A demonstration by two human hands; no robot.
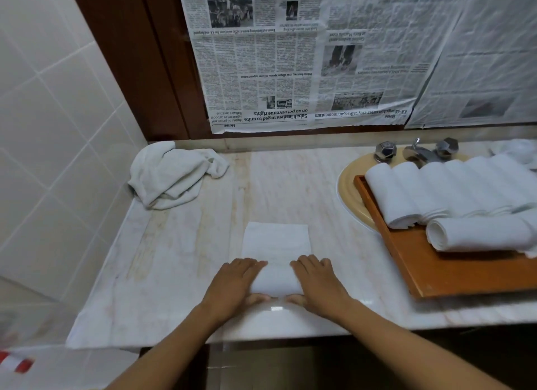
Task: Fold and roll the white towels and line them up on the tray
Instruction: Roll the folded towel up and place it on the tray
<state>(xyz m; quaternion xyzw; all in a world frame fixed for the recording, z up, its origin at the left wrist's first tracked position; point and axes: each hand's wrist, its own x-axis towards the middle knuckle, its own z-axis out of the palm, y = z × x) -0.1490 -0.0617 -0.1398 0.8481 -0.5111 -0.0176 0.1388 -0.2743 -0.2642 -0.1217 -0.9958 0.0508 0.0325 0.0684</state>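
Left hand: my left hand (236, 282) lies over the left end of the half-rolled towel (277, 263). My fingers curve over the top and my thumb is tucked against the near side, so I am gripping the roll.
Right hand: my right hand (317, 282) does the same at the right end, with fingers wrapped over the top and thumb at the near edge. My thumbs almost meet in the middle.
Towel in my grip: it sits near the front edge of the countertop (290, 186), straight ahead of me. The rolled part lies between my hands, and the unrolled part stretches flat away from me as a narrow folded strip.
Tray: the wooden tray (436, 273) is to my right, apart from the towel I hold. Its far corner reaches over the sink basin (348, 189).
Single roll: one rolled towel (479, 234) lies crosswise on the tray, its spiral end facing left.
Row of rolls: behind it, the row of rolled towels (436, 189) lies side by side, each touching the next.
Loose towels: a crumpled heap of towels (171, 174) sits in the far left corner against the tiled wall (43, 99).
Faucet: the metal faucet (418, 151) stands behind the basin.
Newspaper: newspaper sheets (290, 55) hang upside down above the countertop.
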